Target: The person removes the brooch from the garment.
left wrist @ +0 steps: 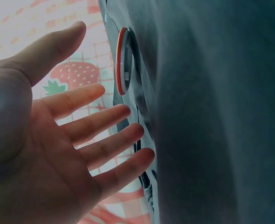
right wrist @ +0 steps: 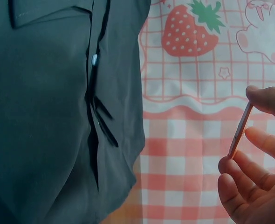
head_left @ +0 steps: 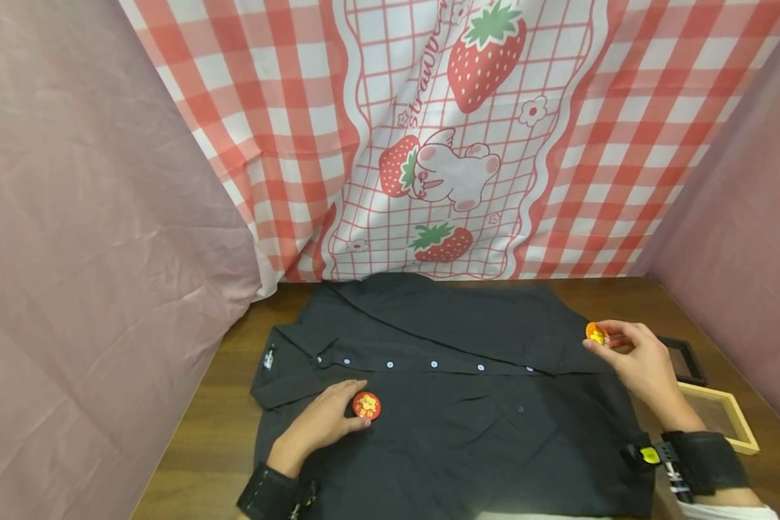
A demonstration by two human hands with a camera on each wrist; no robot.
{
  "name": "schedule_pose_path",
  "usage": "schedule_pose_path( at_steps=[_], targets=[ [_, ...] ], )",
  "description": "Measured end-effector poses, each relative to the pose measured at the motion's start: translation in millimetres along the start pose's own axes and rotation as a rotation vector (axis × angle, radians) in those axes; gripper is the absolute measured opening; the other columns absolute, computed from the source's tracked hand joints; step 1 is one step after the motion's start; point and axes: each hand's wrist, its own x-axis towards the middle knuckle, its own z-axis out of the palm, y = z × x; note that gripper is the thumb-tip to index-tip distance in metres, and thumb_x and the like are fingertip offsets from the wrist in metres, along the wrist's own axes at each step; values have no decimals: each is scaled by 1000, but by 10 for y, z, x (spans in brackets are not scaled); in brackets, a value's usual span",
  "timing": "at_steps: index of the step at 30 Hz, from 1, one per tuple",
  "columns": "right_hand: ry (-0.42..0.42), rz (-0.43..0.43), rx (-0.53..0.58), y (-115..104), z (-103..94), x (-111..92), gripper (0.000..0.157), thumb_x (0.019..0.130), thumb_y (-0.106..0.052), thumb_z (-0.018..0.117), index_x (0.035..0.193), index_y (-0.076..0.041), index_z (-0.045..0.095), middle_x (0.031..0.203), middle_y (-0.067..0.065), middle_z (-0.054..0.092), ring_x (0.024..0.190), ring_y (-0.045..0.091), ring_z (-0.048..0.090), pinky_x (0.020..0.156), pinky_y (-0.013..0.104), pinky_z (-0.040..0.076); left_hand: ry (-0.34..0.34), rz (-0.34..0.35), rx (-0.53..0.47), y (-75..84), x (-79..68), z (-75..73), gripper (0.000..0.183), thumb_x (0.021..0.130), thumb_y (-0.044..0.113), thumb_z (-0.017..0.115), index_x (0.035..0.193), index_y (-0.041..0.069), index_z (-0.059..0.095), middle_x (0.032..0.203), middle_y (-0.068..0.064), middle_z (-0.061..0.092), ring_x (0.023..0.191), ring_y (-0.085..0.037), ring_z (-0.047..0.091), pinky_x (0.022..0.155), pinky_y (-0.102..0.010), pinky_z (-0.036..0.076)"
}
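Badges at a black shirt

We see a round red badge [head_left: 367, 406] against the black button-up shirt [head_left: 448, 412]; the left hand [head_left: 325, 417], spread beside it, grips nothing. The right hand [head_left: 643, 368] pinches an orange badge [head_left: 594, 334] near the shirt's edge. We judge this as badge placing; next calls for a steady right pinch

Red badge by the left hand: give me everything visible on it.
The red badge is a thin, round disc, its face printed with a yellow star figure and marks below too small to read. Edge-on in the left wrist view, it shows a red rim and paler, plastic-looking back. It sits face up against the black shirt, nearer the person than the white buttons. The left hand has its grip open beside it, fingertips apart from it. Any pin is hidden.
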Motion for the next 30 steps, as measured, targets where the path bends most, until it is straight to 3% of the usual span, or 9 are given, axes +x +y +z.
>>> schedule_pose_path(
  at_steps=[20, 30],
  targets=[
    [0, 17, -64, 171, -155, 37, 43, 85, -29, 76, 112, 3, 66, 95, 21, 59, 74, -20, 33, 58, 13, 34, 1, -23, 10, 21, -17, -20, 66, 82, 30, 77, 137, 2, 52, 142, -23, 49, 134, -41, 45, 109, -57, 37],
    [-5, 61, -53, 315, -236, 83, 44, 86, -27, 75, 114, 5, 65, 100, 24, 59, 74, -25, 32, 58, 9, 35, -10, -37, 5, 24, -26, -4, 68, 82, 31, 77, 138, 2, 52, 144, -24, 47, 135, -42, 44, 110, -58, 36]
  ],
)
